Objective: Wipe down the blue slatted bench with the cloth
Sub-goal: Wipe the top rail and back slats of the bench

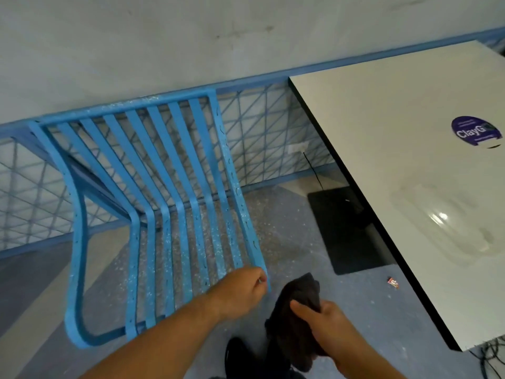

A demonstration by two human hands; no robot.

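Note:
The blue slatted bench [169, 203] stands against the wall, its slats speckled with pale spots. My left hand [240, 289] rests at the front right corner of the seat, fingers curled on the end of the outer slat. My right hand [325, 326] is below and to the right of that corner, off the bench, gripping a bunched dark cloth [296, 310] that hangs down from it.
A white table [410, 160] with a purple sticker [475, 131] stands on the right, close to the bench. Its black base [344, 231] sits on the speckled floor. A small wrapper [393, 282] lies on the floor. Blue mesh railing [273, 138] runs behind.

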